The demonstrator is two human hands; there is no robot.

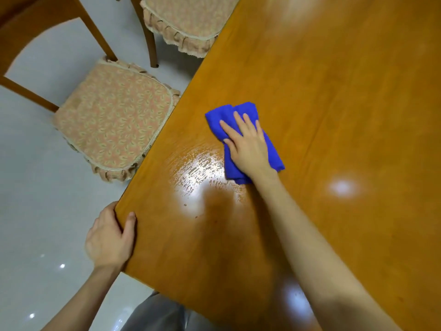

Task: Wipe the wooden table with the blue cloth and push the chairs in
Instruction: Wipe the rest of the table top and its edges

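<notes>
Pale glossy floor tiles (pixel 35 187) caught spots of lamp glare beside the wooden table (pixel 334 115), whose orange-brown top ran across most of the room from where I stood. On that top, a little in from the long edge, lay the folded blue cloth (pixel 229 115), and the person's right hand (pixel 248 144) pressed flat on it with straight, spread fingers, covering its middle. Just beside the cloth toward the person a streaky wet patch (pixel 198 173) shone under the light. The left hand (pixel 109 237) gripped the near corner of the table, thumb on top and fingers curled under the edge. Two chairs stood along the long side: the near chair (pixel 114 125) with its patterned frilled cushion partly tucked under the edge, and the far chair (pixel 181 22) likewise touching the table line.
</notes>
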